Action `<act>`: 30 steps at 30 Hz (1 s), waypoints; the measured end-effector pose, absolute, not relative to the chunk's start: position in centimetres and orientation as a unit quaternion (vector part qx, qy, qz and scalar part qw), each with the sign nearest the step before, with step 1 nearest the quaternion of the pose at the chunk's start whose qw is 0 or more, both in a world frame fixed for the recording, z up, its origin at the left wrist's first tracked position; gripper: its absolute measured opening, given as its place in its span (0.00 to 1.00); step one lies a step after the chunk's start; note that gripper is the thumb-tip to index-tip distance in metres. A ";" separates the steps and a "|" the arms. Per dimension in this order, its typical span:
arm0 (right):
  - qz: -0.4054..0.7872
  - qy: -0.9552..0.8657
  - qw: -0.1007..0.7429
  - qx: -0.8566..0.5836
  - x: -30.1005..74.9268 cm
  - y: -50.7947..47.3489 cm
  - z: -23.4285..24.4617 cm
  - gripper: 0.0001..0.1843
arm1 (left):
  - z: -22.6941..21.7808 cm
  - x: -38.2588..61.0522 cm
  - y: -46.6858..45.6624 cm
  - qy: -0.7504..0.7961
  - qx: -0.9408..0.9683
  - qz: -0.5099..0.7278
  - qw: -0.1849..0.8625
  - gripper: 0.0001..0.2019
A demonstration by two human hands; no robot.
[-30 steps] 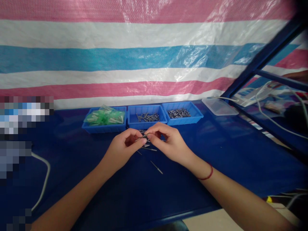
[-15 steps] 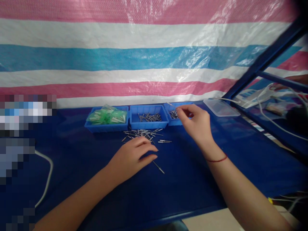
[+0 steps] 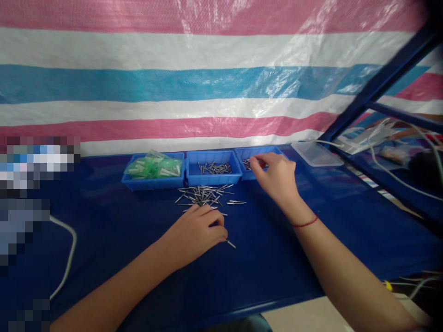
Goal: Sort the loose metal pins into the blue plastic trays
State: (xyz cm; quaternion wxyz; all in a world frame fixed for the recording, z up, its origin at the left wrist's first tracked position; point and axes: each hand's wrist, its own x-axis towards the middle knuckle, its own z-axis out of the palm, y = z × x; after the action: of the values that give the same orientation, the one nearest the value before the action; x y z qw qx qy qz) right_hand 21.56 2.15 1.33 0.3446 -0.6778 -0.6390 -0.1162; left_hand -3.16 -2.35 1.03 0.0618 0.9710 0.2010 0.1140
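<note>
My left hand (image 3: 197, 233) rests on the blue table (image 3: 311, 249) with its fingers curled in a pinch on a single metal pin (image 3: 231, 244), whose end sticks out to the right. Just beyond it lies a loose pile of metal pins (image 3: 204, 194). My right hand (image 3: 275, 177) reaches into the right blue tray (image 3: 244, 151), thumb and forefinger pressed together among the dark pins there; what they hold is hidden. The middle blue tray (image 3: 212, 180) holds several pins.
The left blue tray (image 3: 152, 184) holds green plastic-bagged parts. A clear plastic lid (image 3: 316, 154) lies at the back right. A blue metal frame (image 3: 374, 87) and cables stand to the right. A white cable (image 3: 65, 258) curves at the left. A striped tarp hangs behind.
My hands parted: the right one carried a pin to the right tray and lowered into it, while the left dropped to the table and closed on the lone pin.
</note>
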 end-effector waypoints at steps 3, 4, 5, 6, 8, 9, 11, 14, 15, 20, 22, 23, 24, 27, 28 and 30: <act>-0.063 -0.684 0.382 -0.618 20.3 1.4 1.9 0.13 | 1.2 -3.2 -2.1 0.220 0.966 0.132 0.041 0.07; -0.031 -0.703 0.392 -0.593 19.8 1.1 2.1 0.13 | 1.3 -3.3 -2.0 0.236 0.960 0.142 0.039 0.08; 0.011 -0.722 0.398 -0.566 19.2 0.8 2.2 0.12 | 1.4 -3.4 -1.8 0.257 0.953 0.153 0.040 0.09; 0.059 -0.741 0.398 -0.538 18.7 0.5 2.4 0.13 | 1.5 -3.5 -1.5 0.279 0.945 0.165 0.047 0.10; 0.155 -0.775 0.376 -0.484 17.7 -0.2 2.7 0.14 | 1.8 -3.8 -1.1 0.318 0.924 0.197 0.072 0.10; 0.192 -0.789 0.359 -0.460 17.2 -0.5 2.8 0.14 | 1.9 -3.9 -0.9 0.333 0.912 0.219 0.091 0.10; 0.239 -0.808 0.332 -0.424 16.6 -0.9 2.8 0.13 | 2.0 -4.1 -0.6 0.357 0.885 0.263 0.141 0.08; 0.269 -0.812 0.322 -0.406 16.1 -1.1 2.6 0.10 | 1.8 -3.9 -0.7 0.403 0.834 0.312 0.211 0.06; 0.277 -0.808 0.323 -0.406 16.0 -1.1 2.5 0.09 | 1.7 -3.9 -0.7 0.421 0.814 0.325 0.233 0.06; 0.315 -0.789 0.335 -0.407 16.1 -1.0 2.3 0.08 | 0.9 -3.6 -0.7 0.462 0.718 0.386 0.350 0.11; 0.322 -0.784 0.339 -0.408 16.1 -1.0 2.3 0.09 | 0.7 -3.6 -0.5 0.465 0.699 0.394 0.374 0.12; 0.325 -0.782 0.341 -0.410 16.1 -1.0 2.3 0.09 | 0.7 -3.6 -0.4 0.467 0.695 0.394 0.380 0.11; 0.327 -0.779 0.342 -0.411 16.1 -1.0 2.3 0.09 | 0.7 -3.7 -0.3 0.469 0.691 0.393 0.384 0.11; 0.334 -0.773 0.346 -0.414 16.1 -0.9 2.2 0.09 | 0.8 -3.7 -0.2 0.469 0.686 0.393 0.393 0.10; 0.335 -0.772 0.346 -0.414 16.1 -0.9 2.2 0.09 | 0.9 -3.7 -0.3 0.469 0.686 0.393 0.394 0.10; 0.336 -0.772 0.344 -0.415 16.1 -0.9 2.2 0.08 | 0.9 -3.7 -0.3 0.471 0.688 0.392 0.390 0.10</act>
State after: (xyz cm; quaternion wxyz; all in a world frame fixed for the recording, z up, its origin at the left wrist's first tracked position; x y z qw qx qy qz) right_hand 16.13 -0.86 2.22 0.3442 -0.4148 -0.7722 0.3364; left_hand -3.70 -0.31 0.95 0.3898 0.6875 0.4711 0.3917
